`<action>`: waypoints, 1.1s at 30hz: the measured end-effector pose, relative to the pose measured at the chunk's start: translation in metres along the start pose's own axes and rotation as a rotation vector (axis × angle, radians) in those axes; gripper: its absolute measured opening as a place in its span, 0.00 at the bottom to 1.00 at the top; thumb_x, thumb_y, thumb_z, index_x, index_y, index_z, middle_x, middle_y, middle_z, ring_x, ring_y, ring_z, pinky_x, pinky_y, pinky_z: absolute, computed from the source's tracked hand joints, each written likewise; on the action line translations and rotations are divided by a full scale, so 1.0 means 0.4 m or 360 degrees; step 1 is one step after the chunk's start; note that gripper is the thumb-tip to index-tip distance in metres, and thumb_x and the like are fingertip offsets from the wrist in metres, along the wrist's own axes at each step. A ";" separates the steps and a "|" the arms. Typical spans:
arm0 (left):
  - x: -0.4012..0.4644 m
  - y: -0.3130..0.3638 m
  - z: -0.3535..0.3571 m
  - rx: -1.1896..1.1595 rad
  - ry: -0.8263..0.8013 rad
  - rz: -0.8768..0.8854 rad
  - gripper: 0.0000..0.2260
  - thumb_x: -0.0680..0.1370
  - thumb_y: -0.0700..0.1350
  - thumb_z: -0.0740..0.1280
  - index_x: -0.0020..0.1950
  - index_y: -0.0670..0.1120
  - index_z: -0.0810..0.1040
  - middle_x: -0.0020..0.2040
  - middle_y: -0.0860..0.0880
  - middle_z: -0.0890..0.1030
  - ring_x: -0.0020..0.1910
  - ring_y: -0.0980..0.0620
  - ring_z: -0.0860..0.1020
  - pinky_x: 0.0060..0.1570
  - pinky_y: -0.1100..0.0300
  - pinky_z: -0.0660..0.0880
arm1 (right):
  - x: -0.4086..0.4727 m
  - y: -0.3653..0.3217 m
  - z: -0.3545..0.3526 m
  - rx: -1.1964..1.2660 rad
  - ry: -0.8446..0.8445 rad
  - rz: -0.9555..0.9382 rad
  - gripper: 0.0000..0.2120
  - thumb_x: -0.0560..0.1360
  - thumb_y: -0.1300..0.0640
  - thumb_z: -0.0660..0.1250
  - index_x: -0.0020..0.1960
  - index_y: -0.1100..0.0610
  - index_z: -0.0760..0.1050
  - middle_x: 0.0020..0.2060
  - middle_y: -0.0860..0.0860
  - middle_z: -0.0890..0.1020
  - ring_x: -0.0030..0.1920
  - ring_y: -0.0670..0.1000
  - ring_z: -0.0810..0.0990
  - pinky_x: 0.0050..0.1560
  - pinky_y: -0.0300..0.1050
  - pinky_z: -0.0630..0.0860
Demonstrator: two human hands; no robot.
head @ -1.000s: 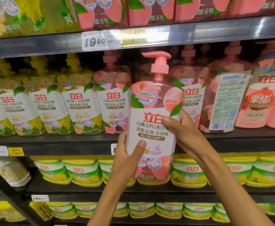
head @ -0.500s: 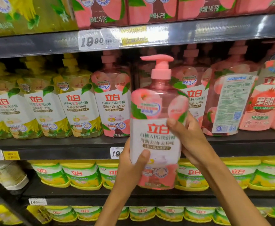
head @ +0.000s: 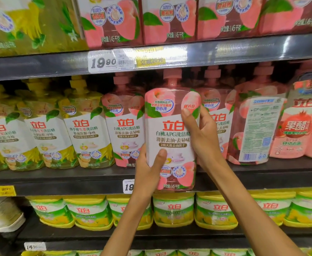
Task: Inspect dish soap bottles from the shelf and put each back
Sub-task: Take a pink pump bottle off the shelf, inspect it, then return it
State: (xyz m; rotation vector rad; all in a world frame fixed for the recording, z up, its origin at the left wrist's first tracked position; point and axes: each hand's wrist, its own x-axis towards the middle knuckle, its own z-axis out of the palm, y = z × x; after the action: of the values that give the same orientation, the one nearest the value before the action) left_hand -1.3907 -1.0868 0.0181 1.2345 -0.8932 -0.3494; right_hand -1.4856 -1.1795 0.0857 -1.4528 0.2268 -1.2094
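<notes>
I hold a pink peach dish soap bottle (head: pixel 171 133) upright in front of the middle shelf (head: pixel 59 179), label facing me. Its pump top reaches up to the underside of the upper shelf and is partly hidden in shadow. My left hand (head: pixel 148 170) grips the bottle's lower left side, thumb across the label. My right hand (head: pixel 203 135) grips its right side, thumb near the peach picture. The bottle's base hangs level with the shelf's front edge.
More pink peach bottles (head: pixel 124 130) and yellow bottles (head: pixel 87 130) stand in a row on the same shelf. One bottle (head: pixel 256 130) stands turned with its back label outward. Yellow-green tubs (head: pixel 88 211) fill the shelf below. Price tags (head: pixel 103 61) sit on the shelf rails.
The bottle has moved up and toward the shelf, so its pump now sits under the upper shelf edge. Both hands kept their grip and went with it.
</notes>
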 end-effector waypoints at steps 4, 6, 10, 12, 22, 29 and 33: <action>0.012 -0.022 -0.001 0.0010 0.0025 0.0041 0.22 0.66 0.62 0.68 0.58 0.57 0.72 0.50 0.66 0.82 0.51 0.64 0.81 0.44 0.71 0.76 | -0.005 0.022 0.011 -0.0071 0.0096 -0.0109 0.29 0.70 0.43 0.68 0.65 0.58 0.72 0.53 0.52 0.82 0.56 0.53 0.81 0.54 0.53 0.79; 0.014 -0.029 -0.001 0.0011 0.0067 0.0058 0.27 0.64 0.65 0.68 0.59 0.55 0.72 0.50 0.63 0.83 0.52 0.63 0.80 0.43 0.71 0.76 | -0.005 0.036 0.016 -0.0096 0.0147 -0.0168 0.32 0.70 0.43 0.68 0.69 0.57 0.70 0.59 0.54 0.80 0.62 0.54 0.78 0.62 0.59 0.75; 0.013 -0.048 -0.007 0.0237 0.0204 0.0219 0.28 0.68 0.66 0.64 0.62 0.51 0.72 0.56 0.53 0.75 0.55 0.68 0.74 0.48 0.75 0.73 | -0.005 0.062 0.026 -0.0237 0.0199 -0.0191 0.39 0.69 0.39 0.68 0.73 0.57 0.65 0.69 0.54 0.74 0.69 0.52 0.71 0.67 0.60 0.70; 0.008 -0.051 0.000 0.0271 0.0251 0.0214 0.33 0.69 0.66 0.63 0.66 0.46 0.71 0.59 0.50 0.73 0.57 0.66 0.73 0.51 0.73 0.73 | -0.003 0.072 0.026 -0.0327 0.0210 -0.0222 0.38 0.70 0.38 0.67 0.74 0.56 0.64 0.70 0.53 0.72 0.70 0.52 0.70 0.68 0.59 0.69; 0.002 -0.025 0.003 0.0921 0.0392 0.0252 0.36 0.68 0.69 0.62 0.72 0.53 0.66 0.64 0.53 0.70 0.60 0.57 0.63 0.62 0.56 0.65 | 0.002 0.096 0.028 -0.0660 0.0421 -0.0630 0.26 0.76 0.47 0.62 0.71 0.53 0.62 0.66 0.43 0.67 0.70 0.40 0.64 0.67 0.31 0.61; 0.019 -0.028 0.012 0.0808 0.0505 0.0346 0.29 0.71 0.56 0.71 0.69 0.49 0.67 0.54 0.60 0.67 0.55 0.64 0.67 0.57 0.57 0.68 | -0.007 0.121 0.018 -0.1000 0.0489 -0.0984 0.25 0.77 0.59 0.67 0.70 0.67 0.65 0.68 0.54 0.68 0.69 0.47 0.65 0.71 0.47 0.64; 0.029 -0.026 0.030 0.0874 0.0585 0.0392 0.28 0.71 0.59 0.65 0.65 0.44 0.69 0.54 0.54 0.70 0.54 0.56 0.69 0.56 0.51 0.71 | -0.008 0.128 0.007 -0.1166 0.0464 -0.0950 0.26 0.76 0.61 0.68 0.70 0.68 0.65 0.69 0.54 0.67 0.69 0.46 0.63 0.72 0.39 0.58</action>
State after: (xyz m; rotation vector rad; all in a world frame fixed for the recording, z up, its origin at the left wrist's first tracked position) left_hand -1.3902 -1.1060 0.0140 1.6006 -0.8303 0.3377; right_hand -1.4602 -1.1911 0.0425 -2.0521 0.4949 -1.9590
